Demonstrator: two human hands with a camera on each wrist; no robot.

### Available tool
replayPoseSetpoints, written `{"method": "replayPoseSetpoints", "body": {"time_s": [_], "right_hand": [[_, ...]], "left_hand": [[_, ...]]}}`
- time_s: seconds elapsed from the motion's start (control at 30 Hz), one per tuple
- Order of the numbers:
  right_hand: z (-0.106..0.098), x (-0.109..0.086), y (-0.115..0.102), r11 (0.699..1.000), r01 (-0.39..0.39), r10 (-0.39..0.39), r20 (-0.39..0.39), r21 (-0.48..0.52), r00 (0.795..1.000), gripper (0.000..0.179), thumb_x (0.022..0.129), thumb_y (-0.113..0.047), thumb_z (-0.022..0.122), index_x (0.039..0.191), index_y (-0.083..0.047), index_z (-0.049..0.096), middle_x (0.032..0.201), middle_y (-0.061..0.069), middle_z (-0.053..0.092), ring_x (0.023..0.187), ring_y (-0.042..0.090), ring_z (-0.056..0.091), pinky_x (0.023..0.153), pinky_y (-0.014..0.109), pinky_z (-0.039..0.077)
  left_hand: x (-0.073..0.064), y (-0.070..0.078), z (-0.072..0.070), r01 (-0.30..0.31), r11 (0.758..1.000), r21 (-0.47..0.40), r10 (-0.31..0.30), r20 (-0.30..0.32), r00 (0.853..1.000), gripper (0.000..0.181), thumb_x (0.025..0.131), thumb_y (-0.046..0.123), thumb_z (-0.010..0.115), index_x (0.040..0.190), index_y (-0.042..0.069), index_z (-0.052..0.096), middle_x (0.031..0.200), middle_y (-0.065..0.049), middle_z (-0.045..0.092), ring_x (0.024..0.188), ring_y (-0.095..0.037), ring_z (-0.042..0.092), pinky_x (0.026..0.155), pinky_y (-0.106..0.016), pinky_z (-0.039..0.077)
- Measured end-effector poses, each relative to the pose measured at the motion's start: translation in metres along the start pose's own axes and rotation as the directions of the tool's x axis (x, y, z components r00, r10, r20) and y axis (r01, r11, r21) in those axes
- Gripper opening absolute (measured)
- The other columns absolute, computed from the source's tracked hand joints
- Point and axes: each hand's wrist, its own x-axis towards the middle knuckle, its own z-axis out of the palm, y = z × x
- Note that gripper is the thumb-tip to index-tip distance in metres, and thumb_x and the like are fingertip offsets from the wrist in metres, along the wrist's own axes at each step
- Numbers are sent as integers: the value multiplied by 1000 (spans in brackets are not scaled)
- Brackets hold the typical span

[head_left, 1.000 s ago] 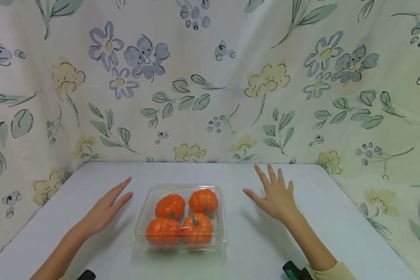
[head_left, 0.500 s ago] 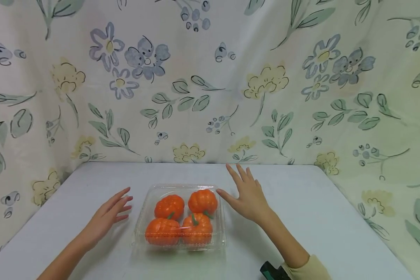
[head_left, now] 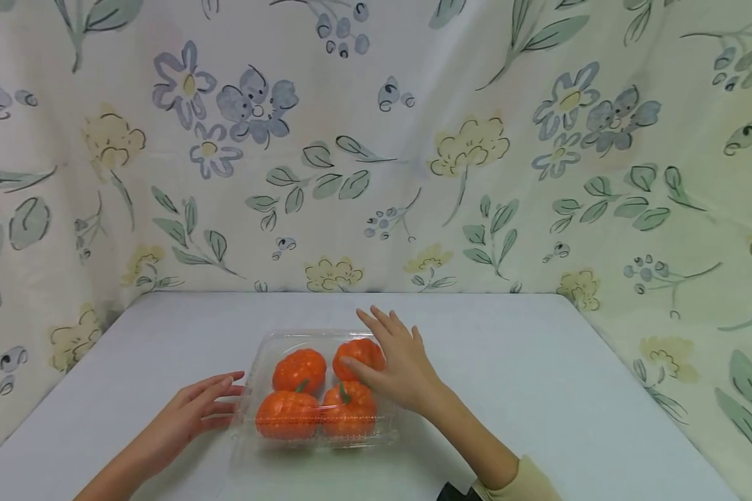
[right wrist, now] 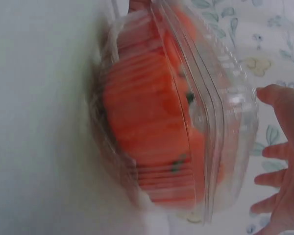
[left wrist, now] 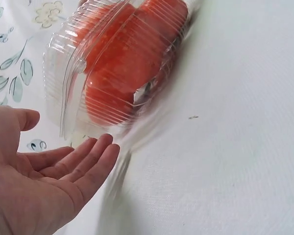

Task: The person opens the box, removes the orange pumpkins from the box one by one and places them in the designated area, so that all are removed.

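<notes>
Clear plastic box [head_left: 385,426] w/ four orange pumpkins [head_left: 288,415] inside, two in the near half, two in the far half; lid [right wrist: 235,132] apparently down. L hand [head_left: 189,412] just beside the box's L wall: fingers extended, slightly bent, thumb well apart, nothing held (contact w/ the wall can't be told). R hand [head_left: 397,365] at the box's R side, partly over it: fingers spread wide, nothing held, thumb close to the lid, contact unclear.

Technique, as judged: two-sided contact is best made evenly, i.e. R palm low on the box's R wall, opp. the L fingers; pressure light, b/c thin plastic prob. flexes & may spring at the rim. A level box should keep the pumpkins from rolling.

Surface & room: white table [head_left: 507,369] beneath the box, extending to its L & R. Floral cloth [head_left: 351,90] hangs behind the box, w/ blue & yellow flowers, green leaves. Pale sleeve [head_left: 519,481] nearer the viewer than the box, to its R.
</notes>
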Motion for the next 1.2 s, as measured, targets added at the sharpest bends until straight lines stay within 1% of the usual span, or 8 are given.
{"method": "replayPoseSetpoints", "body": {"time_s": [0.07, 0.33, 0.53, 0.6, 0.87, 1.1, 1.13, 1.2], "right_hand": [[4, -1, -5, 1000, 12, -12, 17, 13, 1000, 78, 96, -54, 71, 162, -22, 45, 169, 9, 40, 157, 45, 28, 120, 81, 14], [16, -2, -22, 995, 60, -63, 49, 76, 997, 76, 94, -54, 73, 158, -20, 50, 164, 9, 46, 154, 43, 37, 123, 74, 22], [25, -4, -32, 991, 78, -85, 67, 105, 994, 75, 95, -55, 73, 157, -18, 52, 163, 8, 48, 152, 40, 41, 119, 69, 36], [28, -4, -35, 991, 82, -91, 78, 102, 993, 74, 96, -54, 73, 157, -18, 52, 163, 8, 48, 152, 38, 41, 116, 67, 41], [32, -6, -46, 995, 97, -97, 138, 9, 986, 71, 96, -56, 71, 156, -20, 54, 159, 4, 53, 148, 28, 49, 114, 56, 48], [39, -11, -52, 975, 204, -192, 130, -83, 973, 68, 95, -52, 75, 152, -20, 58, 154, 0, 58, 144, 29, 54, 115, 50, 49], [40, -12, -52, 971, 220, -207, 127, -98, 970, 68, 94, -52, 76, 152, -21, 58, 153, 0, 58, 144, 30, 54, 115, 49, 49], [43, -13, -54, 961, 242, -226, 126, -132, 966, 69, 93, -54, 76, 151, -21, 59, 153, 0, 59, 144, 30, 54, 116, 49, 48]], "left_hand": [[-1, -1, 0, 2, 1000, -17, -2, 25, 1000, 67, 116, 37, 37, 159, -13, 29, 149, -29, 54, 119, -25, 67, 95, -33, 62], [-3, -1, 1, 58, 993, -106, -51, 71, 996, 67, 116, 36, 41, 159, -13, 26, 127, -4, 67, 106, -17, 67, 90, -33, 63], [-5, -10, -1, 96, 969, -226, -69, 125, 990, 68, 114, 33, 49, 159, -14, 28, 124, 1, 68, 103, -17, 68, 91, -35, 63], [-6, -15, -4, 119, 953, -277, -74, 170, 983, 61, 114, 32, 50, 157, -9, 36, 124, 1, 69, 104, -18, 69, 94, -36, 63], [-10, -23, -6, 131, 936, -326, -62, 214, 975, 59, 113, 26, 52, 156, -12, 37, 125, -1, 68, 108, -18, 67, 97, -37, 61], [-10, -32, -10, 148, 889, -433, -3, 319, 948, 35, 114, 17, 45, 145, 9, 60, 129, 7, 67, 114, -12, 66, 101, -38, 60], [-12, -31, -9, 136, 896, -424, -1, 303, 953, 36, 114, 17, 47, 146, 8, 59, 129, 7, 67, 113, -13, 66, 99, -37, 60], [-14, -31, -9, 139, 897, -420, -3, 309, 951, 35, 114, 18, 45, 145, 12, 60, 129, 5, 67, 113, -14, 67, 99, -37, 60]]}}
